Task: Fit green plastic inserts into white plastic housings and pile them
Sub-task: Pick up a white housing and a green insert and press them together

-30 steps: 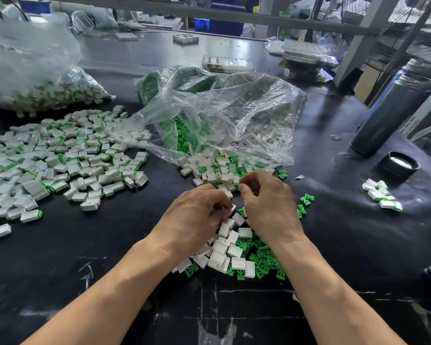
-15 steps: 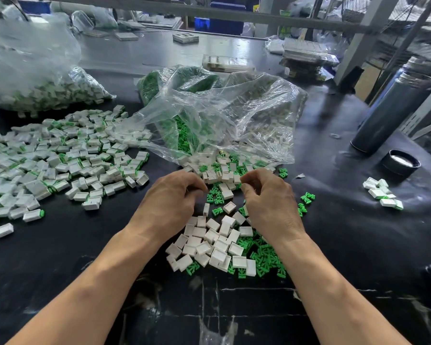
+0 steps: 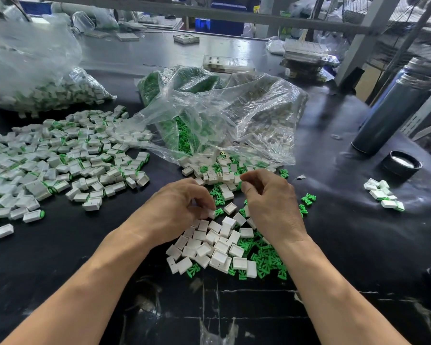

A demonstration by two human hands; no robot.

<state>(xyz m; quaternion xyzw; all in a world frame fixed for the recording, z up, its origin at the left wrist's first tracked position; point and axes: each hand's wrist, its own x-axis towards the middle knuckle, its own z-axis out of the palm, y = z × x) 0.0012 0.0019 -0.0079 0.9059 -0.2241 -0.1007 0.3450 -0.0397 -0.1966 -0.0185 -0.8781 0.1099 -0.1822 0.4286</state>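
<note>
Underneath, a scuffed black table (image 3: 334, 245) carries clear plastic bags (image 3: 234, 115).

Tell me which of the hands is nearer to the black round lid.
Right. The right hand lies left of the black round lid, across bare table; the left hand is farther left.

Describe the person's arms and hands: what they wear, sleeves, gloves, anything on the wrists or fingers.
Both arms are bare from the bottom edge of the picture to the fingertips: no sleeve shows. The left hand and the right hand wear no gloves. No watch, band or bracelet sits on either wrist, and no ring shows on the fingers that can be seen. The fingernails that show look short and unpainted.
</note>
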